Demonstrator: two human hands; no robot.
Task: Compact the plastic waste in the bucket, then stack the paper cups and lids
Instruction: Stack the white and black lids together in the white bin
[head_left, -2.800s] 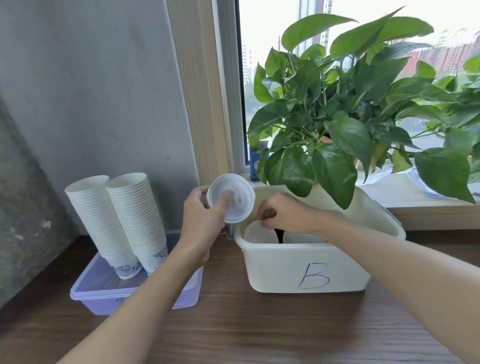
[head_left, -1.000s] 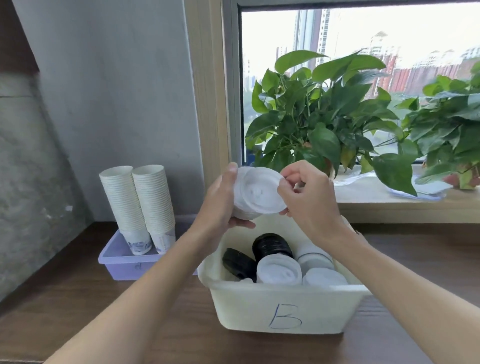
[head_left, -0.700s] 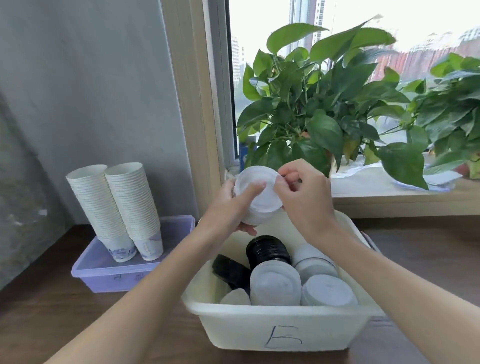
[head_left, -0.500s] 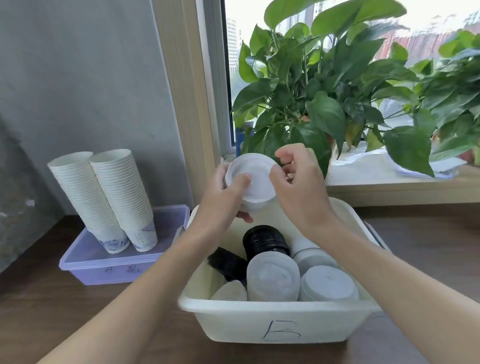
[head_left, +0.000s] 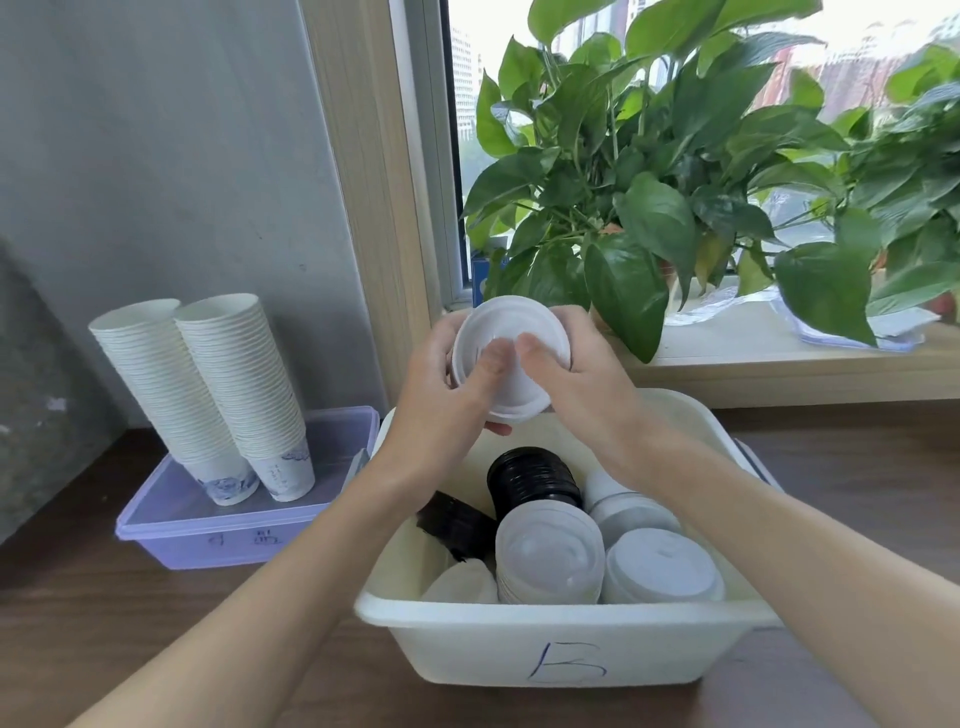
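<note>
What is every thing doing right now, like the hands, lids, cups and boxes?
Left hand, gripping the held lids, thumb on top.
Right hand, gripping the same lids.
Held lids, nested together, lifted above the bin.
Bin, open, part full of lid stacks.
Black lids, stacked, tipped inside the bin.
Cups, two leaning stacks on the purple box.
Purple box, lid shut.

Daylight floods through the window (head_left: 675, 78), blowing out the sky. Soft shadows fall on the table (head_left: 104, 613). Wide-angle distortion bends the edges.
</note>
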